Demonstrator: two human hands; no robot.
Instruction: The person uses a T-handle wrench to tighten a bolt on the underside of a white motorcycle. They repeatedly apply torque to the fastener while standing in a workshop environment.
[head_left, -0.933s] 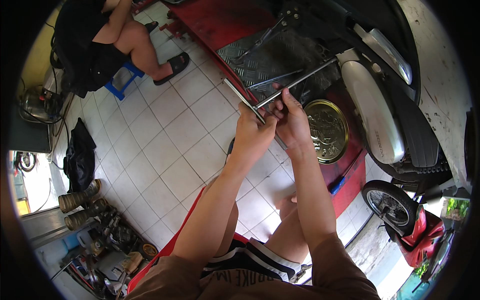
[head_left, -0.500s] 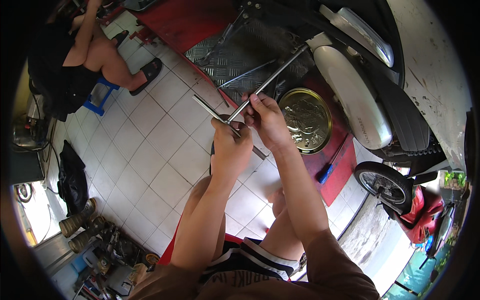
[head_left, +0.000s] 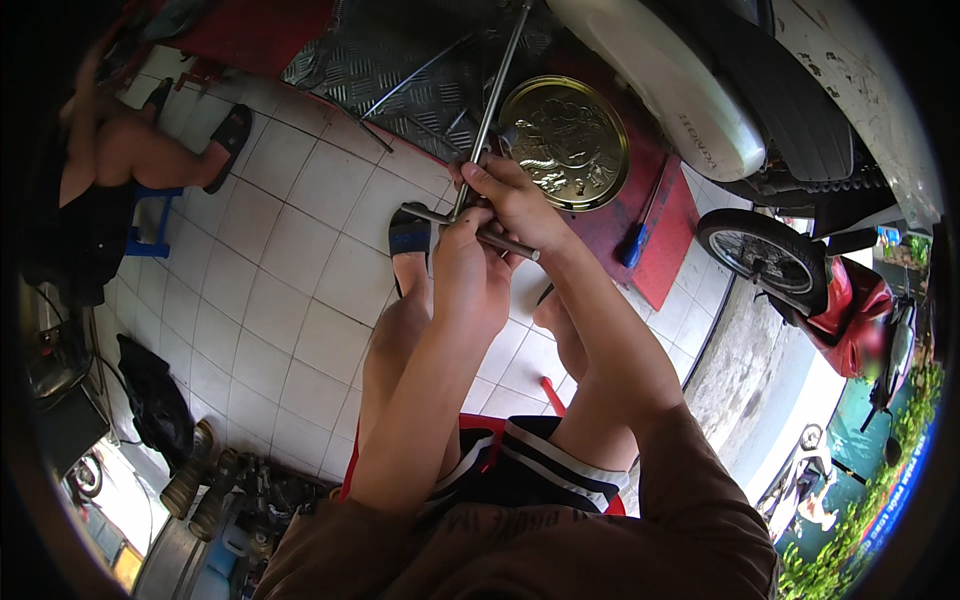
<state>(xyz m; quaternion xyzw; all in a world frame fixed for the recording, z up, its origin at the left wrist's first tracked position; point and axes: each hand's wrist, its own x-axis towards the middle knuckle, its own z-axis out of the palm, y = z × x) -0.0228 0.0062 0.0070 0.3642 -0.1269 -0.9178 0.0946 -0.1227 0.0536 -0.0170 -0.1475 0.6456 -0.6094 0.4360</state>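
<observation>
Between my two hands is a long steel T-handle wrench (head_left: 497, 90). My left hand (head_left: 470, 270) is closed about its crossbar, where the bar meets the shaft. Just above it, my right hand (head_left: 512, 200) grips the lower shaft with thumb and fingers. The shaft runs up and away toward the motorcycle (head_left: 690, 90); its far end lies at the top edge, so I cannot tell what it touches. Beyond my right hand sits a round golden tray (head_left: 565, 140) with an embossed surface. A blue-handled screwdriver (head_left: 634, 243) lies beside it on the red platform (head_left: 655, 280).
Several tools, among them a thin rod (head_left: 410, 80), lie on the dark treadplate (head_left: 350, 60). Another person (head_left: 150, 150) sits at the left on a blue stool (head_left: 150, 225). Boots (head_left: 190, 475) stand at lower left. A red motorbike (head_left: 850, 310) is at the right.
The view has shifted, so the tray and platform appear higher. The wrench's shaft stands steeper in the picture and its crossbar has turned. Both hands keep their hold.
</observation>
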